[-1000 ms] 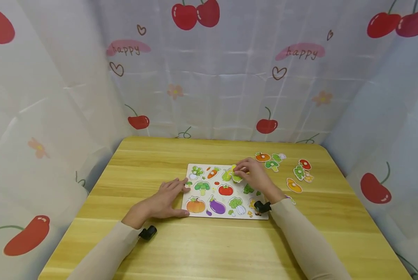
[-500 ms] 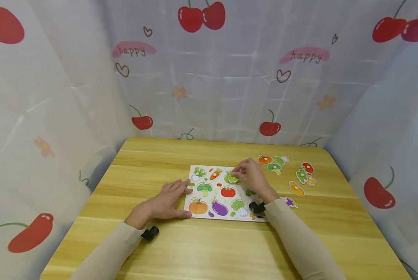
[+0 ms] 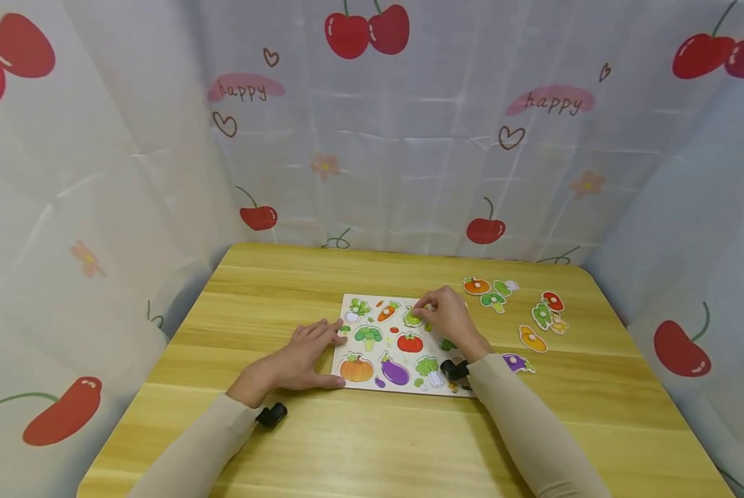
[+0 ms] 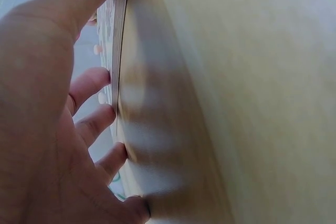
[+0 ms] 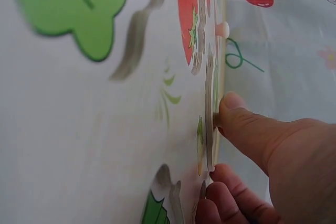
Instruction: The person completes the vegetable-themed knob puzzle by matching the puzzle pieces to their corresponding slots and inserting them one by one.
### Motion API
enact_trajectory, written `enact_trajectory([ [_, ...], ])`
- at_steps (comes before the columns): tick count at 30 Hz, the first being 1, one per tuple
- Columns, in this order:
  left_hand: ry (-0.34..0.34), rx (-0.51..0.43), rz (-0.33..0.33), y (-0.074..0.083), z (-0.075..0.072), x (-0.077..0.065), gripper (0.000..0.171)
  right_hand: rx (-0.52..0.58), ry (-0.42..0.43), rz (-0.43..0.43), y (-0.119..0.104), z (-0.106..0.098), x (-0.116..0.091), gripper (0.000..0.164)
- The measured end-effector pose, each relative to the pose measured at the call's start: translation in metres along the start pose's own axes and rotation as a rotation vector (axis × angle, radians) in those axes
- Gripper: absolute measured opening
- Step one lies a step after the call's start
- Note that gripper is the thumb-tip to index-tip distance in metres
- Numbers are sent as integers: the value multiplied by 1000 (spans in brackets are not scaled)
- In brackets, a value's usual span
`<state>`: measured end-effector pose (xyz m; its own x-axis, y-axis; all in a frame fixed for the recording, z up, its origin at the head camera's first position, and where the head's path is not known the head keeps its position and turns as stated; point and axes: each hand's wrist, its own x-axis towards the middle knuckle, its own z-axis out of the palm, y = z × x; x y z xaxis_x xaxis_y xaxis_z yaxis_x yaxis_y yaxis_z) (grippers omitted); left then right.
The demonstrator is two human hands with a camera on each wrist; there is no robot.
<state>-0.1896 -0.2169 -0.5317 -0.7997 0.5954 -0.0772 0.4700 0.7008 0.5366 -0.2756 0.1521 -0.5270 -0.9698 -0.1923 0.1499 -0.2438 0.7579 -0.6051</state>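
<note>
A white vegetable puzzle board [image 3: 389, 349] lies flat on the wooden table. Its left edge meets my left hand [image 3: 300, 354], whose fingers are spread and fairly straight, thumb at the near corner; the left wrist view shows fingertips [image 4: 100, 119] along the board's side. With thumb and finger, my right hand [image 3: 449, 321] pinches the small knob of a green vegetable piece [image 3: 411, 318] at the board's top row. In the right wrist view the piece sits close against the board around its slot, the thumb [image 5: 236, 111] at the knob. Part of the board's right side is hidden under that hand.
Loose knobbed pieces lie right of the board: a pumpkin [image 3: 476, 286], a broccoli [image 3: 493, 301], a tomato [image 3: 552, 301], an orange-yellow piece [image 3: 532, 338], an eggplant [image 3: 518, 363] and several others. A cherry-print curtain [image 3: 372, 166] surrounds the table [image 3: 347, 449].
My right hand has brought the green piece slightly left and down, from tilted above the board to lying over the top-row slot. The left hand keeps its place; the head view has shifted slightly.
</note>
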Motion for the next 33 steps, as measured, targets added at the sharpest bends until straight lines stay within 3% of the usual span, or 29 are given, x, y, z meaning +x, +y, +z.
enact_trajectory([
  [12,-4,-2,-6,4,0,1,93,-23,-24,10,-2,-2,-4,12],
  [33,-3,-4,-6,0,1,3,104,-66,-49,26,-3,-2,-9,20],
])
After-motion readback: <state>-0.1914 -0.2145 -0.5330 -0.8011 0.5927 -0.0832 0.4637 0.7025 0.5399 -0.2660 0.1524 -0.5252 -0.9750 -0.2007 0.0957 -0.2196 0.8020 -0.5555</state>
